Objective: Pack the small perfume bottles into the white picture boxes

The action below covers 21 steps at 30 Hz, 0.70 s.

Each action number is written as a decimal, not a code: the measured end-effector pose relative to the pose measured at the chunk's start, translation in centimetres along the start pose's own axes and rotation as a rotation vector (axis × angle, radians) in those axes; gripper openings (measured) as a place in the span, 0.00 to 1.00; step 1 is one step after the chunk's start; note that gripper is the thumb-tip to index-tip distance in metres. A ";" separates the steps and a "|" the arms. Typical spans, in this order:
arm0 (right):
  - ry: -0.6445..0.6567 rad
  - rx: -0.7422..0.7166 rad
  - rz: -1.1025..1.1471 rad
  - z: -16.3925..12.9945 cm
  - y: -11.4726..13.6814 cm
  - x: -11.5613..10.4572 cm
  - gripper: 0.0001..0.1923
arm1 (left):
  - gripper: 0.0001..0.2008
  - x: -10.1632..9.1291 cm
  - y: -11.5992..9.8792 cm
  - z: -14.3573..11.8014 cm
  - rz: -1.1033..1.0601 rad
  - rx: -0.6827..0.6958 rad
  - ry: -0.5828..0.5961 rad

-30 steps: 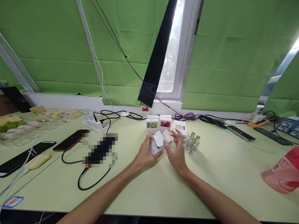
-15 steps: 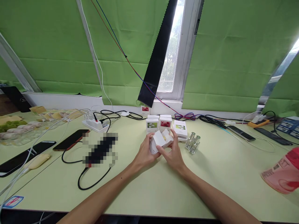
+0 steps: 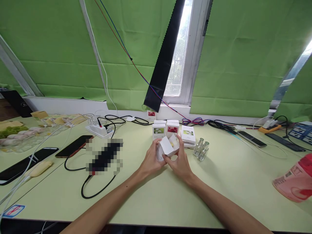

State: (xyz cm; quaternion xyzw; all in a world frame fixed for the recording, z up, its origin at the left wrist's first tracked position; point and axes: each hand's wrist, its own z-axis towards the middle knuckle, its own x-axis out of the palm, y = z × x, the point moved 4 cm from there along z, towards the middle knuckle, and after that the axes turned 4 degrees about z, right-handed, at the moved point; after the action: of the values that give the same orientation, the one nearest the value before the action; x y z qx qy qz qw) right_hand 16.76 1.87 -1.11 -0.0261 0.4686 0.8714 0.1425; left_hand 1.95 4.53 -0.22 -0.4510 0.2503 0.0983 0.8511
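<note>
A small white cardboard box (image 3: pixel 166 146) is held between both hands above the table, its flap side turned up and something yellowish showing at its opening. My left hand (image 3: pixel 151 156) wraps round the box's left side. On the right side, my right hand (image 3: pixel 180 160) grips it with the thumb at the lower front edge. Just behind stand white boxes with flower pictures, one with white flowers (image 3: pixel 159 130) and one with red flowers (image 3: pixel 172 128). Flat white cartons (image 3: pixel 188 135) are stacked to the right. Beside them are two clear glass bottles (image 3: pixel 201 149).
Phones (image 3: pixel 73 146) and a white power strip (image 3: pixel 99 129) with cables lie on the left, near clear egg trays (image 3: pixel 36 133). Black cables (image 3: pixel 221 126) run along the wall. A phone (image 3: pixel 251 139) and a pink pouch (image 3: pixel 293 180) are on the right.
My right hand has shifted slightly on the box, its fingers and thumb moving a little. The box stays in almost the same place, and the other things have not moved.
</note>
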 end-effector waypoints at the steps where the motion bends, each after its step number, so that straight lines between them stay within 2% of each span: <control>1: -0.004 -0.008 -0.004 0.0 0.0 0.0 0.49 | 0.36 0.0 0.0 0.0 -0.008 0.000 0.006; 17: 0.011 -0.080 -0.012 0.4 -0.5 -0.6 0.47 | 0.43 0.5 0.8 0.0 -0.143 -0.060 0.045; 21: 0.007 -0.106 -0.034 0.6 -0.5 -0.8 0.46 | 0.46 0.6 1.3 0.1 -0.164 -0.111 0.030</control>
State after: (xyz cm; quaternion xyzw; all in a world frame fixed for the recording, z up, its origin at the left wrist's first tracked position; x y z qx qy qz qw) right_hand 17.76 2.44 -1.05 -0.0445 0.4219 0.8923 0.1543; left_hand 1.96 5.30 -1.38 -0.5176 0.2194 0.0354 0.8262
